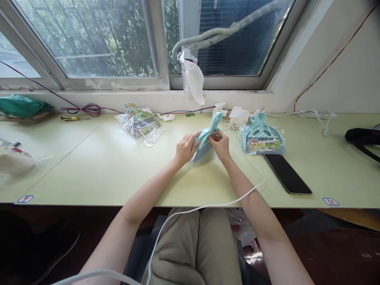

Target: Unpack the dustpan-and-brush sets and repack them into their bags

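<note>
A small turquoise hand brush with grey-blue bristles [204, 152] stands tilted over the middle of the table, handle up; a dustpan may be behind it, but I cannot tell. My left hand [186, 149] grips its left side, thumb and fingers against the turquoise body. On the right side, my right hand [219, 144] pinches at the edge with bent fingers. Wrapped turquoise brush-and-dustpan sets [261, 134] lie to the right of my right hand. Farther left, more wrapped sets in green and pink [141, 122] rest in clear plastic.
A black phone [287, 174] lies on the pale green table [103, 170]. One white cable [255, 185] crosses my right forearm and lap. A screwdriver [69, 118], bundled wires [90, 109] and a green bag [22, 105] sit at the back left. A clear bag [13, 160] is at the left edge.
</note>
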{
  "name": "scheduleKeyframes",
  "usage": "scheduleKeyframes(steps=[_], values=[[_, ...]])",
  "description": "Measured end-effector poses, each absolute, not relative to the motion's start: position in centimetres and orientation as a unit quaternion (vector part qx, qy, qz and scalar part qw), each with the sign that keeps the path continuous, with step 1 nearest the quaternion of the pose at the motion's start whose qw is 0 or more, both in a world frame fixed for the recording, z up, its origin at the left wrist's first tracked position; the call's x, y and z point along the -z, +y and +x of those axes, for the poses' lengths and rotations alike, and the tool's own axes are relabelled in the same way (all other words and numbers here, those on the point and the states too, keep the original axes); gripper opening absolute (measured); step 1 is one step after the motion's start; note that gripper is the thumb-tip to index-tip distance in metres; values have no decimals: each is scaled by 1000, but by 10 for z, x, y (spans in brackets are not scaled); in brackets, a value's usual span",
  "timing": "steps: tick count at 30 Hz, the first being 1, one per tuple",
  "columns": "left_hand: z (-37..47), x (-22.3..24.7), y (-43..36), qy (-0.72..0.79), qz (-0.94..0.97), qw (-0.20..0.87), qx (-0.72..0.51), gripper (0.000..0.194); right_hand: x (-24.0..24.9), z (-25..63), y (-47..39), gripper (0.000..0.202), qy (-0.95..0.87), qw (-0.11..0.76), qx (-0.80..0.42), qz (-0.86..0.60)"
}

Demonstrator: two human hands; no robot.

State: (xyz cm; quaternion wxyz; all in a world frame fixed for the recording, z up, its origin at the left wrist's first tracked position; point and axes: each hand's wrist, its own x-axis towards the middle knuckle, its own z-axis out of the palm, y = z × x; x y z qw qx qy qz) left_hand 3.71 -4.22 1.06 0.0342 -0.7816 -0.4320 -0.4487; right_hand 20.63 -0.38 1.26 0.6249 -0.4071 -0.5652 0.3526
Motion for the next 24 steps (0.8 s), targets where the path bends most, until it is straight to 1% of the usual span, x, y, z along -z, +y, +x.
scheduleKeyframes(steps=[2,5,7,9,13,15,17,21,23,24], values=[[36,-10,-38,-448,-764,-1,465,49,-13,208,-4,27,-570,623,-365,-393],[20,-11,-22,-529,-670,-53,519,46,-18,208,-10,28,-589,597,-396,-374],[-1,-12,-7,-576,-600,-59,552,44,-23,208,-15,29,-591,585,-420,-362],[-23,-12,8,-595,-562,-78,570,40,-28,210,-16,30,-574,600,-424,-362],[-58,-5,30,-641,-529,-179,527,35,-33,228,-7,35,-528,658,-372,-387],[-68,1,34,-658,-541,-220,475,31,-32,240,-1,39,-546,636,-342,-424],[-73,8,35,-678,-565,-234,408,29,-31,251,3,41,-609,557,-291,-484],[-75,13,33,-708,-610,-184,304,34,-27,259,2,36,-700,304,-115,-636],[-74,13,32,-702,-637,-166,272,37,-25,256,0,34,-710,195,-57,-674],[-73,13,32,-699,-647,-162,259,38,-23,255,-1,34,-712,155,-43,-683]])
